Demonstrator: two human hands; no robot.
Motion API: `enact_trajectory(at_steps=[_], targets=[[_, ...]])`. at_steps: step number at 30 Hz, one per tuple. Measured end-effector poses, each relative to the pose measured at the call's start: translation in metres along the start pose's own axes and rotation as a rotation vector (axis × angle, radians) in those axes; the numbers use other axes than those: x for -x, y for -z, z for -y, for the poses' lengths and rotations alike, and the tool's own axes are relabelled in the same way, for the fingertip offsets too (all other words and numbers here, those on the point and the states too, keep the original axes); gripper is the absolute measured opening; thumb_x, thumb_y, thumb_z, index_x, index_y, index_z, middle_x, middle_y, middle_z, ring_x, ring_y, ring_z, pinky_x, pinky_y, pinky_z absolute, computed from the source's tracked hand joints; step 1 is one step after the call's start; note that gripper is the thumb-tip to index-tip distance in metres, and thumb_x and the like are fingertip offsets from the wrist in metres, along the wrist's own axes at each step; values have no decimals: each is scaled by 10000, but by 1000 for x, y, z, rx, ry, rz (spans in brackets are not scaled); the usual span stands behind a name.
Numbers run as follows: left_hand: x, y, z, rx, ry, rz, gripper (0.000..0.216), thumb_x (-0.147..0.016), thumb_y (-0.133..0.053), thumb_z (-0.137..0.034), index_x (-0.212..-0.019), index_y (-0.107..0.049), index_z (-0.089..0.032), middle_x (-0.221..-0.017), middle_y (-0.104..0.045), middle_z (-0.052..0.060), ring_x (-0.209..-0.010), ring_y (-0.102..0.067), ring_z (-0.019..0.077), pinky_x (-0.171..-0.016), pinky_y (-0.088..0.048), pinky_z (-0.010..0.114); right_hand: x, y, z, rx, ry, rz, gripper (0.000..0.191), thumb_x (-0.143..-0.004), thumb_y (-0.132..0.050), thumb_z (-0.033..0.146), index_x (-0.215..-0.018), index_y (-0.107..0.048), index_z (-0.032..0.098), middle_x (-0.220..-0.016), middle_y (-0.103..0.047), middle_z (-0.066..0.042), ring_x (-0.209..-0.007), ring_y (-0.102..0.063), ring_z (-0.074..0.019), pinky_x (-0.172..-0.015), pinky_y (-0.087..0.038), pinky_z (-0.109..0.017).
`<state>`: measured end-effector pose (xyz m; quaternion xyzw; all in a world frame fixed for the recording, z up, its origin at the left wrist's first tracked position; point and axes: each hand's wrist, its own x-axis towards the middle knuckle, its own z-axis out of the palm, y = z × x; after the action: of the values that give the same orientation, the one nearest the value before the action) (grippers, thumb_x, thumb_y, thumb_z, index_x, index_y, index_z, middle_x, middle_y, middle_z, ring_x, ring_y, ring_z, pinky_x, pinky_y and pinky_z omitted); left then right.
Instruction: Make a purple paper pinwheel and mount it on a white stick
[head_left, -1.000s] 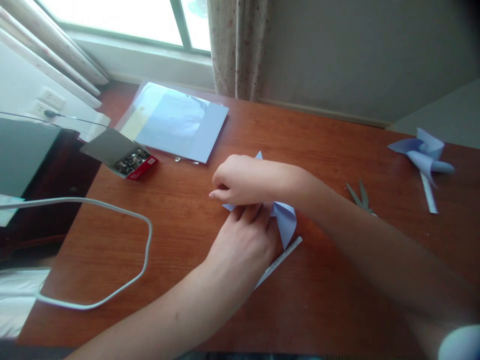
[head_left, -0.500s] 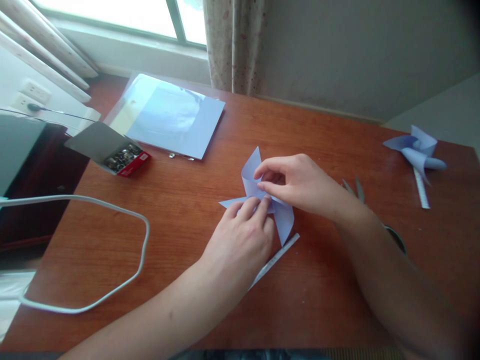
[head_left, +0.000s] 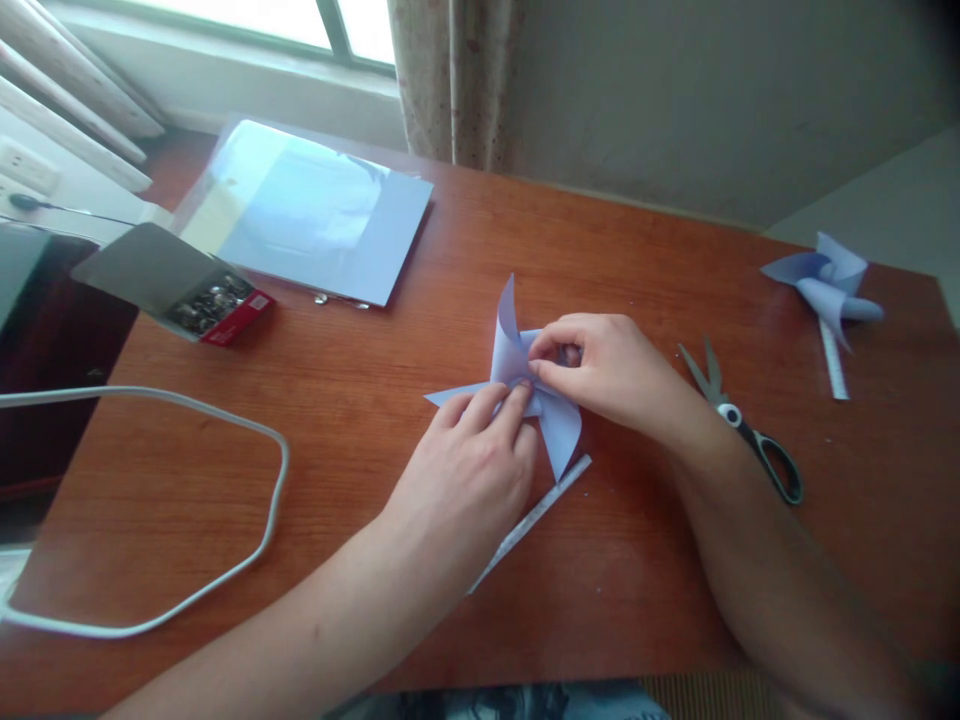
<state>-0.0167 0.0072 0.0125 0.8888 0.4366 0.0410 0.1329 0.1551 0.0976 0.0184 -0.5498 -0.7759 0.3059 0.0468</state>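
Note:
A light blue paper pinwheel (head_left: 517, 385) lies on the wooden table (head_left: 360, 400), one blade standing up. My left hand (head_left: 465, 470) presses its fingertips on the pinwheel's centre from the near side. My right hand (head_left: 600, 370) pinches the folded blade tips at the centre from the right. A rolled paper stick (head_left: 532, 520) lies under the pinwheel, pointing toward me.
Scissors (head_left: 742, 420) lie right of my right wrist. A finished blue pinwheel (head_left: 825, 285) sits at the far right. A plastic sleeve of blue paper (head_left: 307, 210) and an open red box of metal fasteners (head_left: 206, 305) lie at the back left. A white cable (head_left: 225, 570) loops at left.
My right hand has drawn back from the pinwheel's left side to its right and now pinches the centre. The upright blade and the scissors have come into view.

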Motion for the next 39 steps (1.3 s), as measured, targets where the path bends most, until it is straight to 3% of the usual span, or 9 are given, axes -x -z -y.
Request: enact_trajectory(at_steps=[16,39], targets=[[1,-1,1,-33,-33,-18,233,-973,-514,-141,-1051,-730,-102,-1314,-708,162,-1196,-642,332,-947,-565,448,-17,7,4,185,-6,117,145,-796,-633,191,-808,-775,216,-790,-743,-11,-732,-632,-160,-649,-369,-290],[2,-4,0,-24,-24,-33,216,-968,-522,-129,-1012,-732,-117,-1329,-705,152,-1216,-634,334,-969,-568,447,-21,6,4,171,5,151,107,-785,-661,199,-805,-765,216,-777,-723,0,-660,-574,-132,-585,-328,-285]])
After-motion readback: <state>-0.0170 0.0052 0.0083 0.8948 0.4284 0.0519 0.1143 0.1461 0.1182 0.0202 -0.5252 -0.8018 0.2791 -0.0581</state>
